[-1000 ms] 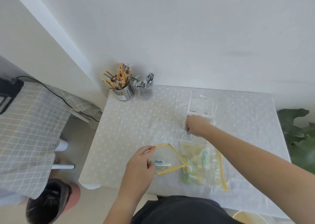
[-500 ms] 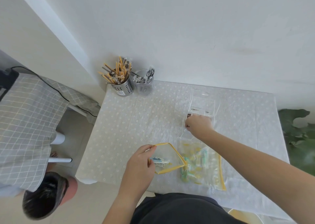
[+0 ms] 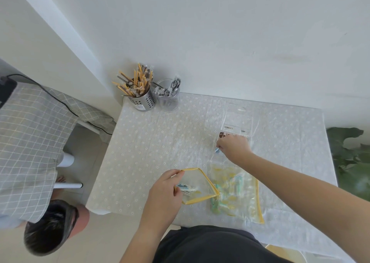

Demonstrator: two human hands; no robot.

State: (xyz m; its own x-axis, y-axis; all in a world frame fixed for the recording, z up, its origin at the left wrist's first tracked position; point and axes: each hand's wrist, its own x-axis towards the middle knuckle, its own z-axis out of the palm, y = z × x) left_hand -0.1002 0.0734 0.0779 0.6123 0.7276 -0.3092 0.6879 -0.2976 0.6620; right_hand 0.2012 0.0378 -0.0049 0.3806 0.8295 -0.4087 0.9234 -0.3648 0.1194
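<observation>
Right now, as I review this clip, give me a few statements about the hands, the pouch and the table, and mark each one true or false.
1. The left hand pinches the yellow rim of the clear pouch and holds its mouth open. True.
2. The right hand is inside the pouch. False: it is farther back on the table, at the flat clear packet, with its fingertips on a small item.
3. The metal holder stands at the table's far left corner, beside a clear cup. True.
4. The pouch is empty. False: small blue-and-white pieces show inside it.
5. The plant is off the table's left side. False: it is off the right side.
</observation>
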